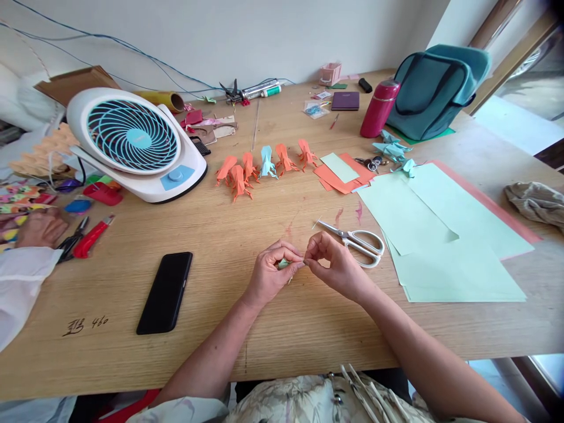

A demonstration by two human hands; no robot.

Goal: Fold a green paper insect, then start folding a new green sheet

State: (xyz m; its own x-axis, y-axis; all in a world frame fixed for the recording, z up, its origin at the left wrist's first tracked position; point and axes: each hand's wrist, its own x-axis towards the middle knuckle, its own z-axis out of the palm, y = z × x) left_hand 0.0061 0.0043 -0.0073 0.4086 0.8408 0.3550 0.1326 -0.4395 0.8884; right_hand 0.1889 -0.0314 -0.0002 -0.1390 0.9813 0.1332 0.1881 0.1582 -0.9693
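Through the head camera I have both hands in front of me, low over the middle of the wooden table (211, 329). The left hand (269, 275) pinches a small piece of pale green folded paper (283, 264) between thumb and fingers, most of it hidden by them. The right hand (342, 273) has thumb and forefinger pressed together right at the left fingertips; they seem to nip the end of the same piece, though that spot is too small for me to be sure.

Just beyond the right hand I see white-handled scissors (365, 247), blades slightly parted. Right of them lie large pale green paper sheets (462, 276), overlapping, and near their far edge I make out light blue folded paper figures (393, 151) and a bunch of keys (372, 163). Farther out in front of the hands I count five orange origami figures (239, 181) with one light blue figure (267, 161) among them. On my left a black smartphone (165, 292) lies face up, well apart from the hands, nearer than the white desk fan (140, 139). At the left edge a co-worker's hand (42, 228) rests beside a red-handled cutter (91, 238)
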